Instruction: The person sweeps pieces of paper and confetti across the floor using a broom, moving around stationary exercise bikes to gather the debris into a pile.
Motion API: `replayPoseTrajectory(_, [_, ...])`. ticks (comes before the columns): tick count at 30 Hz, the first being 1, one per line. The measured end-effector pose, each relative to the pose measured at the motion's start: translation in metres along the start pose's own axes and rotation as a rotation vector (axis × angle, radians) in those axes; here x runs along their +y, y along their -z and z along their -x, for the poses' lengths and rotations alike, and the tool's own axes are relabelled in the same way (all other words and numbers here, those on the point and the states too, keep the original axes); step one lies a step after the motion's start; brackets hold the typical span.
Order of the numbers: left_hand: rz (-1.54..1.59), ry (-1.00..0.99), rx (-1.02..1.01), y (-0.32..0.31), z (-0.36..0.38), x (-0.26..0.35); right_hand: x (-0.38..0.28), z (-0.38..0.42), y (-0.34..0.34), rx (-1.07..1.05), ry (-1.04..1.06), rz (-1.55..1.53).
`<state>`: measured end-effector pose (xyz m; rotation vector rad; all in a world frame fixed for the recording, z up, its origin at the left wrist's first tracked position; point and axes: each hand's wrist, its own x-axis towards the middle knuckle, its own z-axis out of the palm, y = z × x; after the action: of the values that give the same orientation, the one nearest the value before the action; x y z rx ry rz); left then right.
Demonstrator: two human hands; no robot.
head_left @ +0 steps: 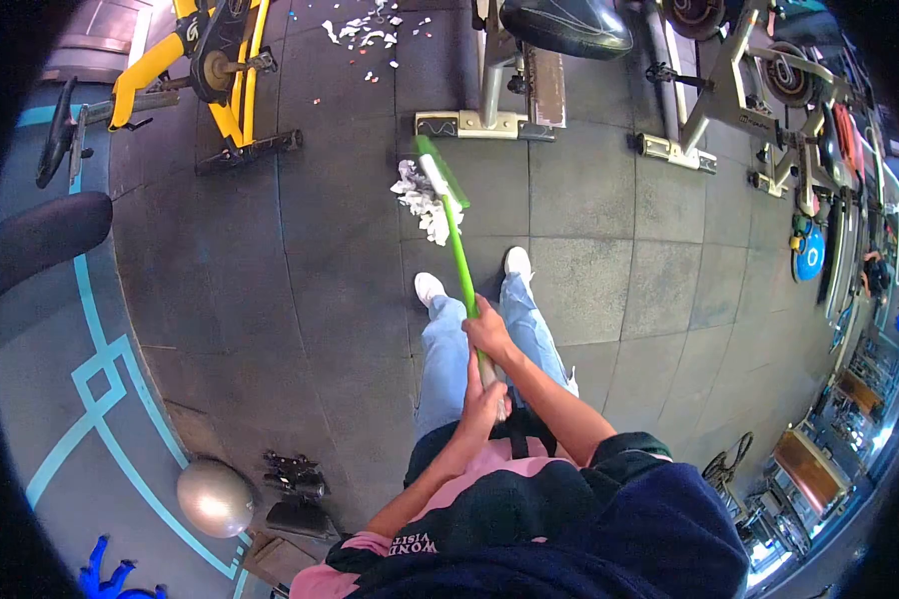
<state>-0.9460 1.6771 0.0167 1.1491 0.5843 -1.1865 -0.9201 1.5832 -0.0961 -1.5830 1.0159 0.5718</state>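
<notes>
A green broom (458, 250) slants down from the floor ahead toward my body. Its green and white head rests against a pile of crumpled white paper scraps (430, 215) on the dark tiles, just beyond my white shoes. My right hand (487, 329) is wrapped round the green handle. Closer to my body, my left hand (482, 402) is closed round the grey end of the same handle. More white scraps (370, 32) lie scattered on the floor farther ahead, between the exercise bikes.
A yellow exercise bike (232, 70) stands ahead on the left. Another bike's base (484, 125) is straight ahead, with more bikes (704, 110) to the right. A silver ball (215, 498) and dumbbells (295, 477) lie at the lower left. A blue disc (809, 252) is at right.
</notes>
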Motion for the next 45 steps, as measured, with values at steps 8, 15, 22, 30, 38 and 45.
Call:
replayPoseTrajectory(8, [0.041, 0.171, -0.057, 0.029, -0.014, -0.001, 0.032, -0.007, -0.018, 0.094, -0.182, -0.186])
replayPoseTrajectory(15, [-0.006, 0.093, 0.024, 0.078, -0.016, 0.019, 0.013, -0.025, -0.080, -0.039, -0.208, -0.604])
replayPoseTrajectory(22, [-0.226, 0.067, 0.048, 0.075, 0.011, 0.029, -0.005, 0.000, -0.087, -0.044, -0.166, -0.636])
replayPoseTrajectory(30, [-0.274, 0.078, -0.071, 0.072, 0.058, 0.008, 0.011, 0.063, -0.071, 0.087, -0.203, -0.552])
replayPoseTrajectory(38, [0.023, 0.106, -0.058, 0.090, -0.027, 0.027, 0.006, -0.027, -0.081, 0.076, -0.258, -0.560])
replayPoseTrajectory(45, [-0.084, 0.060, 0.037, 0.073, -0.017, 0.019, 0.018, -0.035, -0.085, -0.013, -0.121, -0.448])
